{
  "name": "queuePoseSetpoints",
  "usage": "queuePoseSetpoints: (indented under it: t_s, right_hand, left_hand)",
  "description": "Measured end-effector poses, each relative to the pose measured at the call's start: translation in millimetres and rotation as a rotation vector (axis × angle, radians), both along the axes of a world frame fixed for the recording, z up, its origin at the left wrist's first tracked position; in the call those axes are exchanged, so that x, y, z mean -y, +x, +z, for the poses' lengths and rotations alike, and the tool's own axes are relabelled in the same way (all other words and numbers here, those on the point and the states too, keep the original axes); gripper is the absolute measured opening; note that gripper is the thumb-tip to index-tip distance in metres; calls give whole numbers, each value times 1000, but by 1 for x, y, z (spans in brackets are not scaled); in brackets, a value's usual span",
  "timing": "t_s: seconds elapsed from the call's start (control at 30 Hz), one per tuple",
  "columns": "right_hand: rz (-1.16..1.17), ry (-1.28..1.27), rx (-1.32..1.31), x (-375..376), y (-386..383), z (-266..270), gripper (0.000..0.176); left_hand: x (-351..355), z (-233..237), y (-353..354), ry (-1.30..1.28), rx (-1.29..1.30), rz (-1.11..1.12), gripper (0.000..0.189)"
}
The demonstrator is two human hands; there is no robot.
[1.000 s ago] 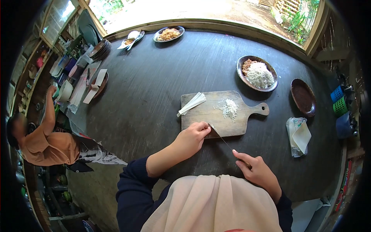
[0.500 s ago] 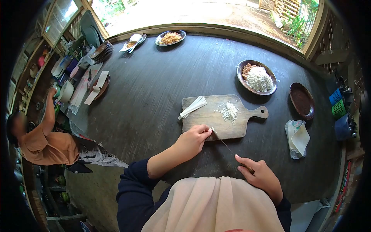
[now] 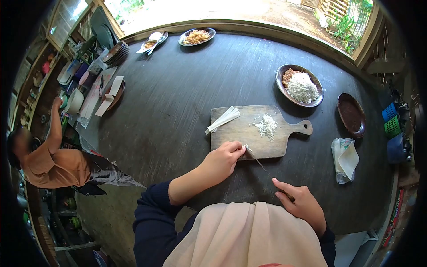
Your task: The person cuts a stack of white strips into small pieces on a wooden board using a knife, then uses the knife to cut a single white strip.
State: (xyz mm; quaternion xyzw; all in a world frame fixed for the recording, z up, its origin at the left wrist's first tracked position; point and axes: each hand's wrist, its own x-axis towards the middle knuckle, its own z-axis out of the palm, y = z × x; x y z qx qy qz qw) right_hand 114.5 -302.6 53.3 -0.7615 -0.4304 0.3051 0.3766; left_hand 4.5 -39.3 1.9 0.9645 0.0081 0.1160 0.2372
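Observation:
My right hand (image 3: 300, 203) grips a knife (image 3: 258, 161) by its handle. The blade slants up and left, its tip beside my left fingertips. My left hand (image 3: 225, 158) is closed, pressing thin white strips, mostly hidden under the fingers, onto the front edge of the wooden cutting board (image 3: 247, 116). Fine white shreds (image 3: 268, 126) lie in a small heap on the board's right half. A stack of longer white strips (image 3: 223, 119) rests at its upper left corner.
Beyond the board stands a bowl (image 3: 278, 84) with white shreds and brownish pieces. To the right are an oval brown dish (image 3: 351, 115) and a plastic packet with a white sheet (image 3: 345, 161). A plate of food (image 3: 196, 37) sits by the window. Another person (image 3: 58, 167) stands at left.
The whole view has shifted slightly. My hands and the knife keep nearly the same place at the board's front edge. The other person's arm stays raised toward the shelf.

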Motion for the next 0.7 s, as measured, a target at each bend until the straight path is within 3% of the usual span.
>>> queuePoseSetpoints:
  t_s: [0.7]
  right_hand:
    - [2, -12, -38, 4, 3, -2, 36]
  left_hand:
    - [0, 3, 1, 7, -15, -5, 29]
